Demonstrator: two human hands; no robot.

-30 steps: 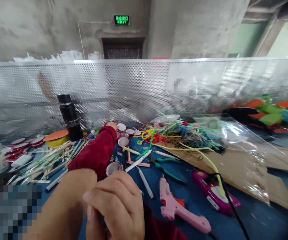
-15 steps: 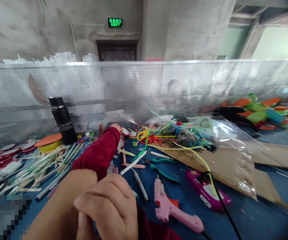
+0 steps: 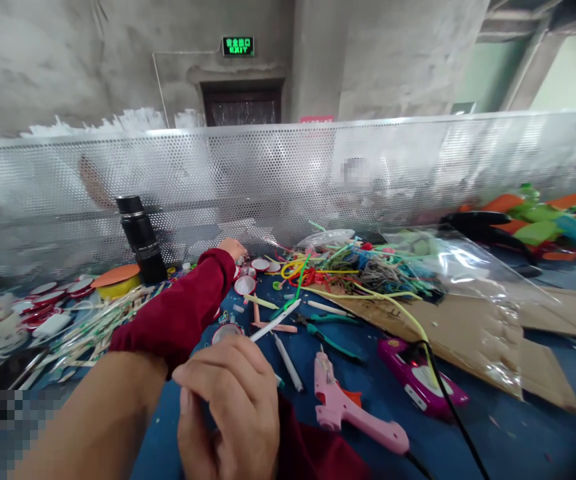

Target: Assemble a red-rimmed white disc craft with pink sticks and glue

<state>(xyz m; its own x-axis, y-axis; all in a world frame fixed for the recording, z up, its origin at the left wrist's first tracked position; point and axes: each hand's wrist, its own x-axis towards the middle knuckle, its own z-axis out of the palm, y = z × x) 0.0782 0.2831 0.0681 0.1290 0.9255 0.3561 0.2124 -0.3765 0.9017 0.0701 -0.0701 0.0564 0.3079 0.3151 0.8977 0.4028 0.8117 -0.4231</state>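
My left hand (image 3: 231,248), on a dark red sleeve (image 3: 183,310), reaches far forward to the foot of the perforated metal screen (image 3: 368,173). It hovers by several small round white caps (image 3: 245,285); its fingers are hidden. My right hand (image 3: 231,400) is close to the camera at the bottom centre. Its fingers are curled and pinched together, and whatever they hold is hidden. A bare limb (image 3: 93,427) fills the lower left beside it. A white stick (image 3: 275,320) lies just beyond the right hand.
On the blue table lie a pink glue gun (image 3: 353,417), a magenta device (image 3: 421,381) with a black cable, green pliers (image 3: 331,337), a tangle of coloured pipe cleaners (image 3: 363,267), cardboard (image 3: 473,340) under a clear bag, a black flask (image 3: 141,237) and scattered sticks (image 3: 98,323).
The view has swayed left and back. My left hand has crept slightly nearer the screen. My right hand stays closed and has sunk a little lower.
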